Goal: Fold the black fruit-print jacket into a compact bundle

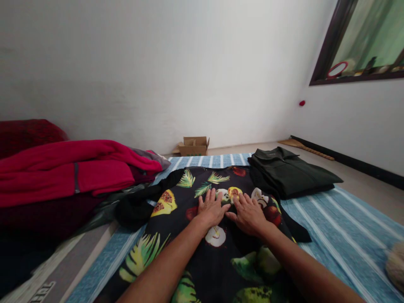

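Note:
A black garment printed with fruit and leaves (176, 206) lies spread flat on a blue striped mat (341, 235) in front of me. My left hand (211, 207) rests palm down on the garment's middle, fingers stretched out. My right hand (248, 213) lies flat beside it, fingers spread, the two hands almost touching. Neither hand holds anything.
A folded dark green garment (290, 171) sits on the mat at the right rear. A pile of red and dark clothes (69, 172) is heaped at the left. A small cardboard box (193, 146) stands by the white wall. A window frame (356, 46) is at upper right.

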The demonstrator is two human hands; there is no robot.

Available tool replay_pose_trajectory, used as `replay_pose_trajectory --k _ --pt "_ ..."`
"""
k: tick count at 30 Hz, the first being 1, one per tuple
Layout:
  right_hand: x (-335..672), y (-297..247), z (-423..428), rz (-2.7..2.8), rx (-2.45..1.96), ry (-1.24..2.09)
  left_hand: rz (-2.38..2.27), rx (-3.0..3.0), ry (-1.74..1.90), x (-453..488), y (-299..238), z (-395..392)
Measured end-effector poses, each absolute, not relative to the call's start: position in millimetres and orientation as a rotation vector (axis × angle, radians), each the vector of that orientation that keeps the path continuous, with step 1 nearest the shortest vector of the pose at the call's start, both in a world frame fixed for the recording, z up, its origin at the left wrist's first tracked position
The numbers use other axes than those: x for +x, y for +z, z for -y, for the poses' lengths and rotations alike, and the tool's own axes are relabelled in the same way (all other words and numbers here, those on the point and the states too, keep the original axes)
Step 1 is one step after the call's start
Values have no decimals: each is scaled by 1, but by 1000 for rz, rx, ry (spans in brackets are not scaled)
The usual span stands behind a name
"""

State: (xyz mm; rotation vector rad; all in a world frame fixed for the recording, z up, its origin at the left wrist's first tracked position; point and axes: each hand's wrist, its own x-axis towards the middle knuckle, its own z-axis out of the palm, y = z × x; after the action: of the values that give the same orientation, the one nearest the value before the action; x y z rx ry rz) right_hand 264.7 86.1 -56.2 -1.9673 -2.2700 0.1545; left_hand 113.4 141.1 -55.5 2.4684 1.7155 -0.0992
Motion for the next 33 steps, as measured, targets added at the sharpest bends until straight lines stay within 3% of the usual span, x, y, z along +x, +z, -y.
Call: replay_pose_trajectory --k 5,24,33 --pt "265 -75 -71 2269 -2013 195 -1703 2501 -71 117 -67 -131" --pt "271 -62 15 2403 -1915 186 -1588 2546 -138 97 -48 -29" --pt "255 -59 95 2527 -1626 328 -1432 2622 -164 83 -51 37"
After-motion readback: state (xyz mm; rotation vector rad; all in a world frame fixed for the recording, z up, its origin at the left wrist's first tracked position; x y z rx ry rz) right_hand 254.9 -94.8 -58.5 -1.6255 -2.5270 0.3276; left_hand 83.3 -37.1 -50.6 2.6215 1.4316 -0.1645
